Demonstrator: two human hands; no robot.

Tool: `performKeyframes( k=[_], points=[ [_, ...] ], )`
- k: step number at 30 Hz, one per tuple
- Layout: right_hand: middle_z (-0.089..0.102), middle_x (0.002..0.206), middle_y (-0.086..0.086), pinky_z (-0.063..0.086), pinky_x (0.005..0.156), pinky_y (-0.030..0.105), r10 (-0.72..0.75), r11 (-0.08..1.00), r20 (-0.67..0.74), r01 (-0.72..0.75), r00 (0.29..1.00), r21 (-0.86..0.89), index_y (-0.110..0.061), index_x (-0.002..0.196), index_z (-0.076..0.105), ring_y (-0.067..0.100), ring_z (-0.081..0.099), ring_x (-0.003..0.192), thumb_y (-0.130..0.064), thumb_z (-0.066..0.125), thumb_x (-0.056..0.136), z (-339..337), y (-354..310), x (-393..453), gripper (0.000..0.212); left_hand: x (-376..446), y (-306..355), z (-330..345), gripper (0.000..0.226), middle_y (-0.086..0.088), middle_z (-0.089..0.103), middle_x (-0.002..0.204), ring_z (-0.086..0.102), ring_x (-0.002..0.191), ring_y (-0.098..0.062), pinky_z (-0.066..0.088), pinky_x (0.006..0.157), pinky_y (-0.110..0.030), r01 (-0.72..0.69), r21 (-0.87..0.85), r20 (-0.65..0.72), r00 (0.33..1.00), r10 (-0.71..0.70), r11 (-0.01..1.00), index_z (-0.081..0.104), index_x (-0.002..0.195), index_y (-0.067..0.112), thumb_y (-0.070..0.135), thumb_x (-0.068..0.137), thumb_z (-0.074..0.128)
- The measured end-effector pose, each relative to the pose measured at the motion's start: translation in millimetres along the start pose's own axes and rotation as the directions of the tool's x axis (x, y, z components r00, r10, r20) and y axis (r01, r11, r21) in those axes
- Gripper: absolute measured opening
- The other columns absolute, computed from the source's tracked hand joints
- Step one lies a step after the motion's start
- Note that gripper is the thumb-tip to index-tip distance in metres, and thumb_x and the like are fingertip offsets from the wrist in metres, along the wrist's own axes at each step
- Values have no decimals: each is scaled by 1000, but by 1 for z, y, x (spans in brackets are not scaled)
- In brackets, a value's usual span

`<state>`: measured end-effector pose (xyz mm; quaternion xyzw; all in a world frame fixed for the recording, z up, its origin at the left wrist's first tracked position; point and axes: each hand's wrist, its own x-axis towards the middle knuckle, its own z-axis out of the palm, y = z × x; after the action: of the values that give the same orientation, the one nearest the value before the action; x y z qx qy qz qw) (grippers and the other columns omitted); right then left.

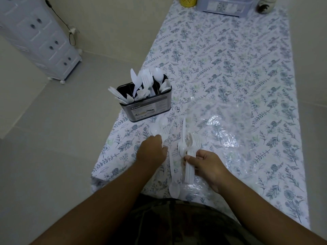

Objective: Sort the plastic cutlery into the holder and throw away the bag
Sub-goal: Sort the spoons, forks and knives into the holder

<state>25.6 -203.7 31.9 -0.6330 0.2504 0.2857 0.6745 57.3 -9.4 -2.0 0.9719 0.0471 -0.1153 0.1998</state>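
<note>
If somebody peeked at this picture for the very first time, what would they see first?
Probably the dark holder at the table's left edge, bristling with white knives, forks and spoons. Next, the right hand gripping a stack of forks, while the left hand reaches among loose cutlery. A shiny clear bag lies flat on the flowery tablecloth.

The floor [44, 138] is laid with large pale grey tiles, and plain cream walls [109, 23] meet it at a low skirting. At the upper left stands a white plastic drawer cabinet [40, 43] with dark knobs, on small round feet. A black cable [60, 18] runs down the wall to a white plug [73, 30] beside it. The long counter [230, 68] wears a glossy floral cloth of blue-grey sprigs. The light is dim and even.
</note>
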Motion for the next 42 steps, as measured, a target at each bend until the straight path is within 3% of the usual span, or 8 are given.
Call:
performKeyframes(
  k=[10,13,16,21,28,33,37,42],
  points=[
    [77,80,11,62,74,41,-18,1000,9,18,1000,-12,-11,72,70,25,74,78,-7,76,90,1,-2,-1,19,-8,10,-10,6,-1,67,72,63,66,-17,56,63,-33,-16,-222,-24,1000,10,975,68,86,12,17,84,66],
    [74,69,5,61,69,39,-43,998,15,43,999,-36,-22,54,67,21,74,71,-8,76,90,2,-6,-1,39,-27,28,-11,19,3,65,64,63,60,-13,53,59,-16,-35,-455,-31,999,24,890,73,100,16,13,82,68],
    [76,76,11,61,77,48,-68,997,17,68,998,-32,-17,67,70,28,76,78,-10,76,90,5,-10,-1,25,-36,39,-6,32,-2,70,70,65,67,-12,48,60,-6,-62,-545,-32,998,53,836,72,117,13,13,85,72],
    [61,64,8,57,78,55,-83,993,-11,82,997,-79,-22,52,56,32,68,76,-20,81,86,3,-7,5,43,-36,39,0,23,-5,74,84,73,71,-14,63,69,-31,68,-741,88,996,-4,668,74,114,14,12,93,68],
    [33,58,-3,32,58,33,-234,891,-32,201,972,-407,-22,60,34,17,33,58,-28,73,92,3,-1,12,51,-37,42,-2,16,-9,72,88,74,79,-20,64,73,-40,179,-825,164,984,-75,535,73,107,9,13,92,70],
    [73,87,20,59,85,53,-127,951,10,125,992,-282,-4,82,67,39,70,88,-29,52,97,7,-4,11,32,-33,41,2,20,-4,73,88,75,79,-19,63,74,-45,176,-811,134,984,-115,557,74,99,16,28,84,77],
    [79,97,11,60,90,40,-91,983,92,104,992,-150,-11,93,77,26,76,96,-17,51,103,4,-8,7,28,-34,40,0,32,5,73,89,72,80,-9,63,74,-38,138,-748,90,990,-107,650,71,100,23,42,76,82],
    [71,103,29,54,96,61,-147,969,102,164,984,-184,0,92,72,43,70,103,-16,58,102,0,-2,11,23,-34,42,-7,37,10,69,92,68,78,3,57,68,-16,87,-690,33,995,-90,719,67,106,25,36,76,85]
  ],
)
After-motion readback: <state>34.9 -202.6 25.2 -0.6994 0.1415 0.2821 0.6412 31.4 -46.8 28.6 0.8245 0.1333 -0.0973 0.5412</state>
